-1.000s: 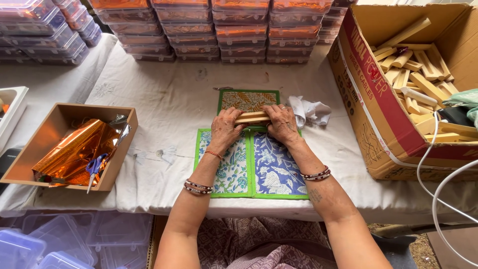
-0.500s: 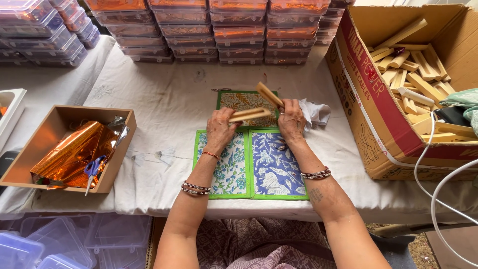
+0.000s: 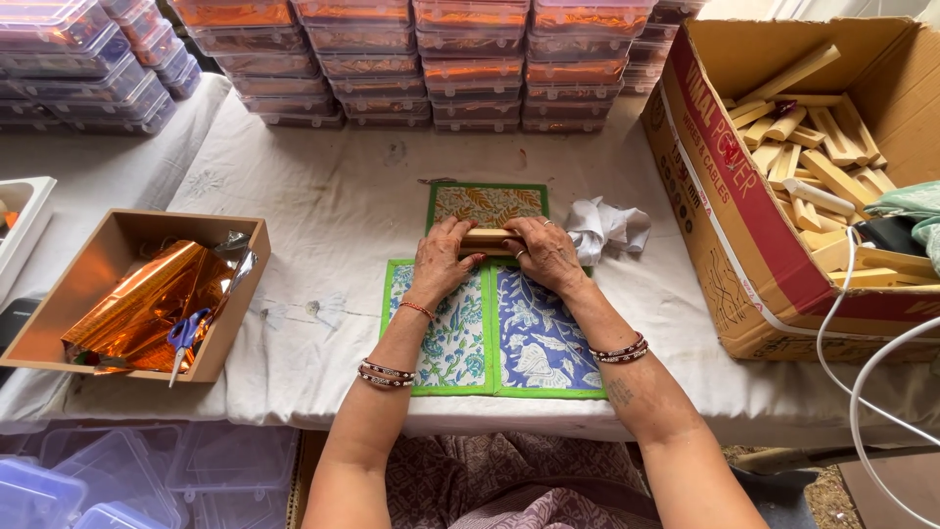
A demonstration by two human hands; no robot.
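Through the head camera, I am watching a person working at a cloth-covered table (image 3: 323, 196). Both hands are closing from either side on a small bundle of wooden sticks (image 3: 488, 238), the left hand (image 3: 443, 260) clamping its left end and the right hand (image 3: 546, 253) its right end, fingers curling over the top. The bundle is lying flat and crosswise near the middle of the table. It sits just where a blue-and-green printed cloth mat (image 3: 534, 343) is meeting a smaller orange leaf-print mat (image 3: 487, 204) behind it. I am judging the step in hand to be squaring and pressing the sticks into one even pack; any further handling is calling for steady, equal pressure from both ends so none slips out. A crumpled white cloth (image 3: 607, 227) is resting just right of the hands. A cardboard box (image 3: 725, 245) of loose wooden pieces (image 3: 822, 167) is standing at the right edge. An open box of orange foil (image 3: 147, 294) with blue-handled scissors (image 3: 184, 333) is sitting at the left edge, and stacked clear plastic boxes (image 3: 470, 69) are lining the far edge. Against the frame half a second back, the right hand is no longer raising one stick at an angle: that stick is now lying down with the rest.
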